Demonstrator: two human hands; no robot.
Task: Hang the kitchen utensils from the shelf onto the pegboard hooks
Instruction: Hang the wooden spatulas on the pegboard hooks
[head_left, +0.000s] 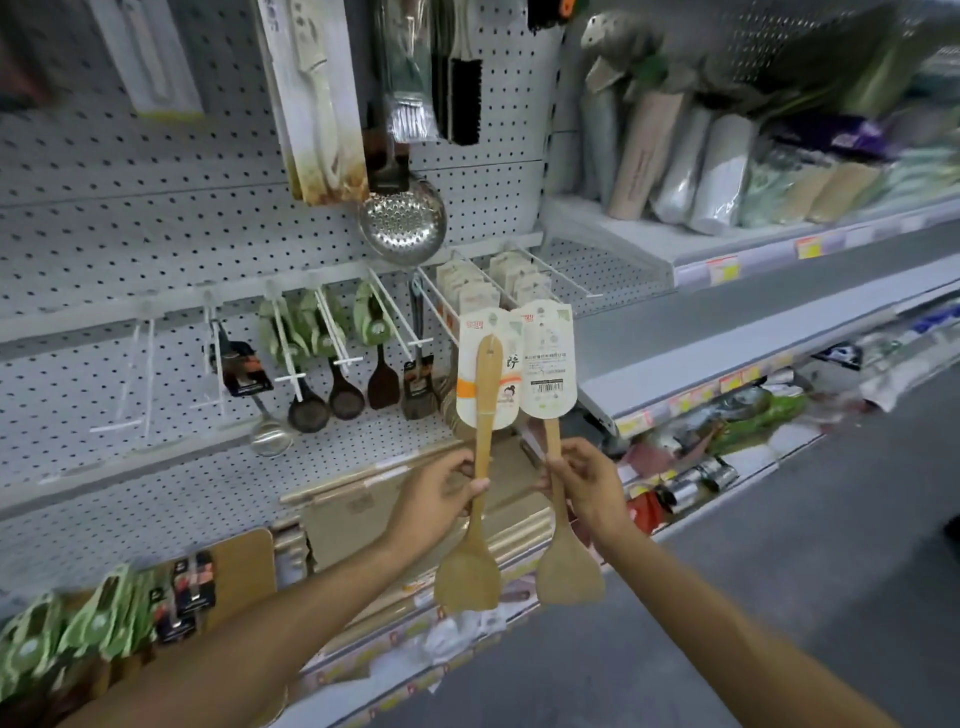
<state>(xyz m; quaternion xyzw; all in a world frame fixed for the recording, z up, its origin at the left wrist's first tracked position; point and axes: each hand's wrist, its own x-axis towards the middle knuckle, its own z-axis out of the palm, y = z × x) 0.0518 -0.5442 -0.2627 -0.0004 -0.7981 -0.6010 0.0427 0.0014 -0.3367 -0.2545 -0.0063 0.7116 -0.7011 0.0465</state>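
Head view: shop aisle, grey pegboard (130, 234) filling the left and centre, w/ white hooks (343, 332) sticking out along a rail. Dark spoons (345, 395) and a small steel ladle (270, 434) hang from hooks at mid-left; a perforated steel skimmer (402, 218) hangs higher up, just beside a packaged white utensil (322, 98). Two hooks at centre carry stacked card packs (467, 291). Right side: shelves (727, 332) w/ rolled and bagged goods on top, price tags along the edges (print too blurred to read). Grey floor (779, 597) at lower right. Green-carded items (78, 634) at bottom left.

Both forearms reach up from the bottom edge, hands side by side in front of the pegboard, near but apart. Left hand (441, 499) has its grip curled round the handle of a wooden spatula (475, 493), thumb on the front. Right hand (587, 488) pinches the handle of a second wooden spatula (561, 519) between fingers and thumb. Both spatulas are upright, blades down, carded handle ends up; the two cards sit next to each other just below the card-pack hooks, not on any hook.
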